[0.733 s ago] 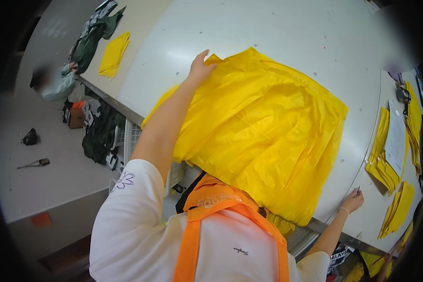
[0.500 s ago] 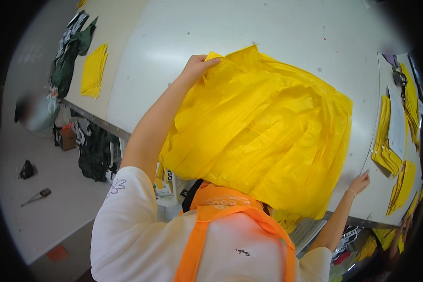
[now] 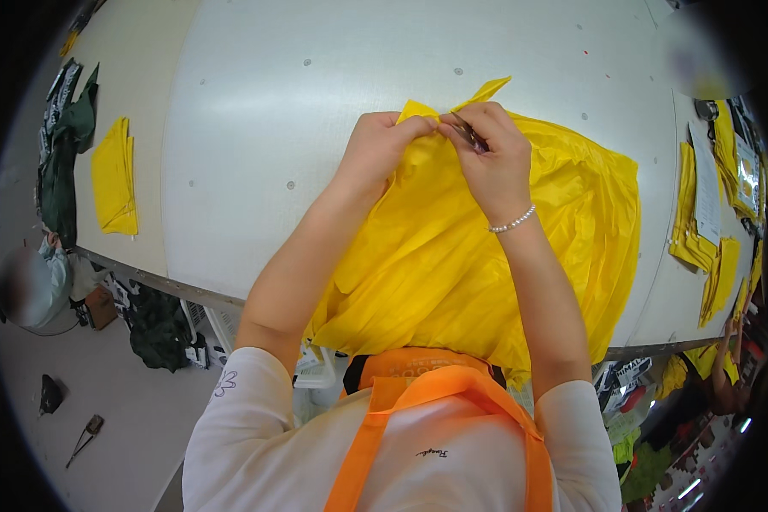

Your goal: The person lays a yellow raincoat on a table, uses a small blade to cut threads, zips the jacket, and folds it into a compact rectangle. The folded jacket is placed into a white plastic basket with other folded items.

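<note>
Yellow fabric [image 3: 452, 247] drapes over the bench's [image 3: 256, 102] near edge, left grip [image 3: 377, 147] pinching its far side, right grip [image 3: 493, 160] clasping apparent snips [image 3: 474, 139], seemingly trimming, which calls for steady tension.

1. White shirt [image 3: 461, 465]: a short line of small dark script across the chest.
2. Orange apron [image 3: 414, 367], just off the near edge of the tabletop [image 3: 230, 128]: pale lettering, partly folded and blurred.
3. Black-and-white item [image 3: 628, 381] below the tabletop's near edge, toward its right corner: bold block capitals, partly hidden.
4. White sheet [image 3: 705, 183] near the tabletop's right edge: any print is too small to read.
</note>
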### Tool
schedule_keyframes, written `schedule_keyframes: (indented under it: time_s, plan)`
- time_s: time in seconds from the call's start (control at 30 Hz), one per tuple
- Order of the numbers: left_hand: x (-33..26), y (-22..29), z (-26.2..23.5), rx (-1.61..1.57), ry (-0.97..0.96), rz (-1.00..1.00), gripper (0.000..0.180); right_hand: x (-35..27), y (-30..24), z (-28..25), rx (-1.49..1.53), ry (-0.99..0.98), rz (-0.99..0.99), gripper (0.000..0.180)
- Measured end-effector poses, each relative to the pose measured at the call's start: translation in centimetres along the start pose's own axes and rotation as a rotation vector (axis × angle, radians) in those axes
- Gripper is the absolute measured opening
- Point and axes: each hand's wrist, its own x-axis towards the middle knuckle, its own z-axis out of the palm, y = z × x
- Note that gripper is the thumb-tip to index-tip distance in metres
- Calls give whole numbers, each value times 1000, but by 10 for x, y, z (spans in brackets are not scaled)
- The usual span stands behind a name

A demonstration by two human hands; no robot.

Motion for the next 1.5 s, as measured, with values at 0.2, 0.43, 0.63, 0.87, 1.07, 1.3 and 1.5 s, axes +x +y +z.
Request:
schedule_keyframes:
  time_s: [0.2,0.43,0.63,0.87,1.07,1.3,1.5]
  plan:
    - [3,3,-3,-52,38,-55,19,5,15,9,93,63,207,13]
    - [14,-4,-15,-309,-44,-123,19,-13,12,-9,134,-122,269,20]
    - [2,7,-5,-145,-22,-87,19,-4,3,-6,-138,-129,9,19]
    - [-1,5,-4,-91,-24,-5,19,-3,9,-4,-133,-104,17,15]
    - [0,6,-4,-99,4,-35,19,-7,6,1,175,28,196,19]
    - [-1,1,-3,-36,-36,23,19,3,6,8,-30,26,14,14]
    - [-5,10,-3,-80,21,-51,18,4,15,-2,136,105,355,13]
